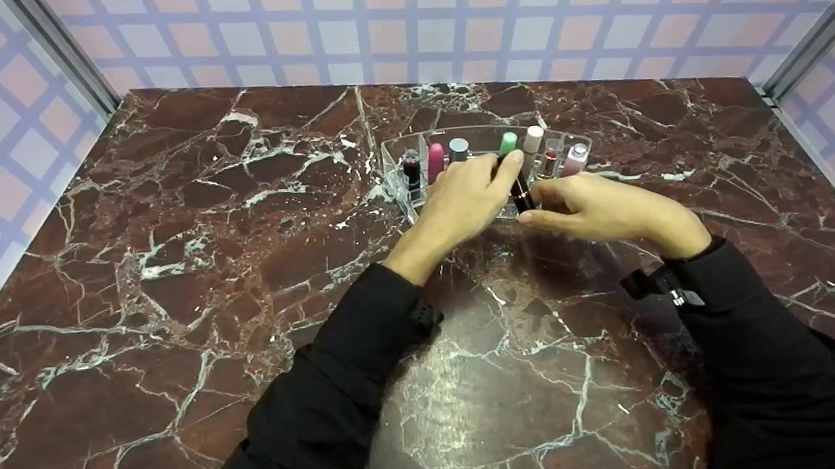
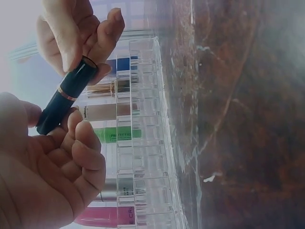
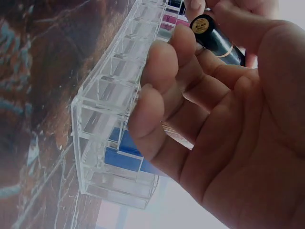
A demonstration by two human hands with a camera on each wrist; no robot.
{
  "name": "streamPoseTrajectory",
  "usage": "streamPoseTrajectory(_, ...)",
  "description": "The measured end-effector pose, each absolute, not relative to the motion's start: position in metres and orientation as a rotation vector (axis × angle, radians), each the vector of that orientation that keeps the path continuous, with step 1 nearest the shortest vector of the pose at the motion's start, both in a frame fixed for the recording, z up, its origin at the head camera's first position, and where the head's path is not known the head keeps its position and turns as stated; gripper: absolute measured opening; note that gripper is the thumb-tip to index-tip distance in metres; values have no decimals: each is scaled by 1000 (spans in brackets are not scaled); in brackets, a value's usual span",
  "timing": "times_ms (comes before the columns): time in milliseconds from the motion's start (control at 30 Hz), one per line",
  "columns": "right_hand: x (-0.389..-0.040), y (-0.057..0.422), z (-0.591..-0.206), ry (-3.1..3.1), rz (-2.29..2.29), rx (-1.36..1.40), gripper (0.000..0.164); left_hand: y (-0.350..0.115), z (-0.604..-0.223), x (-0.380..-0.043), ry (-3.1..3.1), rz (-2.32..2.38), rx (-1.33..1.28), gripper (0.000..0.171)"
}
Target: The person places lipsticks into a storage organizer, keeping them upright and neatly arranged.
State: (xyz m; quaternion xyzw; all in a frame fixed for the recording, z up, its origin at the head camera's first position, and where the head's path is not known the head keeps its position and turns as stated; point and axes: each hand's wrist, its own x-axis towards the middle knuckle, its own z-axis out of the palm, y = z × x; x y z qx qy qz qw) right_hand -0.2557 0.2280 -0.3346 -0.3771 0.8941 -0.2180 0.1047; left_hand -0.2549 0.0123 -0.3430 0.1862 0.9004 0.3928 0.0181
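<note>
A black lipstick tube [image 1: 522, 195] with a gold band is held tilted between both hands, close over the front of a clear acrylic organizer [image 3: 78, 143]. My left hand [image 1: 462, 197] pinches its upper end between thumb and fingers. At the lower end, my right hand [image 1: 597, 205] grips it with thumb and forefinger, its other fingers loosely bent. A gold label [image 3: 201, 26] shows on that end in the right wrist view. Behind the hands, a green tube [image 2: 112, 134] and a pink tube [image 2: 102, 216] stand upright in the organizer.
Also in the organizer are a black tube [image 1: 411, 173] at the left, a grey-capped tube [image 1: 459, 149], a white-capped one [image 1: 534, 139] and a silver-topped bottle [image 1: 577, 158] at the right. The dark red marble-patterned table [image 1: 177, 336] meets checked walls [image 1: 391, 33] behind and at the sides.
</note>
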Motion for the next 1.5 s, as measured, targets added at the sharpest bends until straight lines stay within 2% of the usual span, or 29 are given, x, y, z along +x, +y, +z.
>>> streamPoseTrajectory(467, -254, 229, -333, 2641, -663, -1115, 28, 13, -342, -255, 2818, 1236, 505, 44)
streamPoseTrajectory(1500, -247, 218, -331, 2542, -671, -1052, 30, 13, -344, -256, 2899, 1111, 544, 43)
